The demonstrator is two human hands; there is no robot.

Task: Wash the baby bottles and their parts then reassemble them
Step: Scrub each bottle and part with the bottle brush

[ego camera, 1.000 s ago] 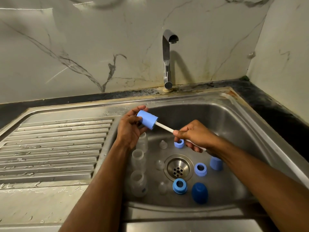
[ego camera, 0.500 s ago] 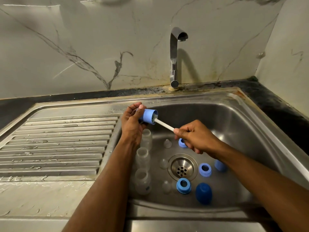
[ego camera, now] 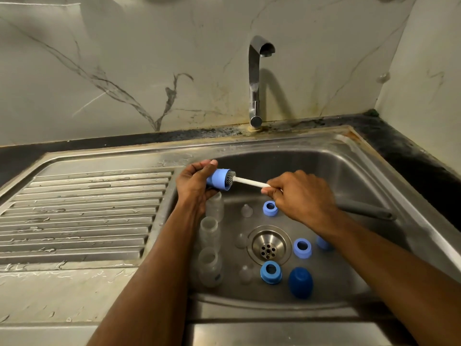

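Steel sink basin [ego camera: 349, 171], contents near to far. Nearest rim, about 5 o'clock from the drain [ego camera: 268, 245]: dark blue cap [ego camera: 300, 282], dome up. Just left of it, at 6 o'clock, a blue collar ring [ego camera: 271, 272], opening upward; a clear teat [ego camera: 245, 274] beside that. Second collar ring [ego camera: 302, 248] at 3 o'clock, touching distance from the drain edge; another blue piece [ego camera: 323, 242] farther right, partly hidden by the right forearm. Along the basin's left wall, 9 o'clock side, three clear bottles [ego camera: 210, 233] in a row running near to far, mouths up. Another clear teat [ego camera: 240, 240] just left of the drain, faint. At 12 o'clock, third collar ring [ego camera: 270, 208] and a teat [ego camera: 246, 210] beside it. Dark grey handle [ego camera: 366, 211] lies against the right slope, at 2 o'clock. Above the far bottle, left hand [ego camera: 195, 182] grips a light blue cap [ego camera: 219, 180], open end facing right, fingers curled round it. Grey bristles of a brush [ego camera: 247, 181] sit in the cap's mouth; white shaft runs right to the right hand [ego camera: 299, 196], which pinches it in clenched fingers. Ribbed draining board [ego camera: 82, 208] to the left, wet streaks. Near bench [ego camera: 62, 290] edge wet. Chrome tap [ego camera: 257, 83] at far rim, no water visible. Dark bench strip behind, stained; marble-veined wall [ego camera: 124, 71] beyond, corner at right.
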